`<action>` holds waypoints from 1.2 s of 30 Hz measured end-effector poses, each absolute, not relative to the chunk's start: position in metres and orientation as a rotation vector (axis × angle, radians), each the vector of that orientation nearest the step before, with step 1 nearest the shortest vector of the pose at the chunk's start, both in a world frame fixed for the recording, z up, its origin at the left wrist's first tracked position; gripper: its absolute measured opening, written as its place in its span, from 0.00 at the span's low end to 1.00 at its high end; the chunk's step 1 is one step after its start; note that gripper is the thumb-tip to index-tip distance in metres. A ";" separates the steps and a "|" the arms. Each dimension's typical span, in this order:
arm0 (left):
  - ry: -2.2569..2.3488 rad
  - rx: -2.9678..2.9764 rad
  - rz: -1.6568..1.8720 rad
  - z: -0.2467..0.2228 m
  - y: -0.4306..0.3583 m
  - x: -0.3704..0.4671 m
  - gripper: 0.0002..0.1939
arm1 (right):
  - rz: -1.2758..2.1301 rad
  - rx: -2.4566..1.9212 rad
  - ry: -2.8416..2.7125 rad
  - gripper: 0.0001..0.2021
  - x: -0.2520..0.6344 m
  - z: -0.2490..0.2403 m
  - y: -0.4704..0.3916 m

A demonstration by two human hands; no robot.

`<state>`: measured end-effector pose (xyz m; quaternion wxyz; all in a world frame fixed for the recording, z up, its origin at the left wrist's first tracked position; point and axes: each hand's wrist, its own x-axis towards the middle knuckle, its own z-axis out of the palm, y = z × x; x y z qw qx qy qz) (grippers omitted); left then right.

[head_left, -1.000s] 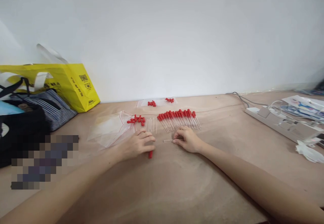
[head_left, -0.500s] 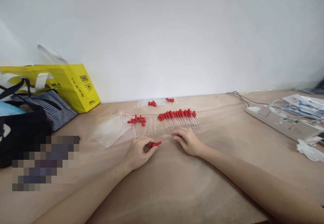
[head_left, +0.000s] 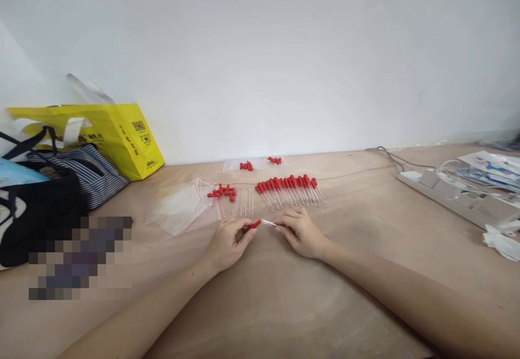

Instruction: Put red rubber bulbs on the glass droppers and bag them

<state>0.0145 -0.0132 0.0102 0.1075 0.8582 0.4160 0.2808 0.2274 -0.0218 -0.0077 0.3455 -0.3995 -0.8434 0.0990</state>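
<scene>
My left hand (head_left: 231,242) pinches a red rubber dropper bulb (head_left: 254,225), its narrow neck pointing right. Between the fingers of my right hand (head_left: 299,233) is a clear glass dropper tube (head_left: 268,222). The tube's end meets the mouth of the bulb; whether it sits inside, I cannot tell. Just beyond my hands lies a slanted row of droppers (head_left: 290,190), red bulbs fitted on clear tubes. Left of that row are several bare tubes (head_left: 244,202) and a small heap of loose red bulbs (head_left: 223,191).
Clear zip bags (head_left: 179,207) lie to the left. Smaller bulb piles (head_left: 246,166) rest on plastic near the wall. A yellow bag (head_left: 138,148) and a striped pouch (head_left: 93,175) stand at left. A power strip (head_left: 447,196) with cables and papers (head_left: 491,167) occupies the right.
The tube in my right hand has come left to the bulb's mouth. My left hand has tilted the bulb's neck up slightly, and the gap between the two has closed.
</scene>
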 end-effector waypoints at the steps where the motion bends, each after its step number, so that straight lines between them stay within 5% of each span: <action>1: 1.205 2.521 0.816 0.010 -0.013 0.015 0.09 | 0.255 -1.026 -2.188 0.08 0.227 -0.008 -0.022; 36: 1.161 2.492 0.850 0.006 -0.015 0.019 0.11 | -0.156 -0.951 -2.343 0.15 0.221 -0.006 -0.021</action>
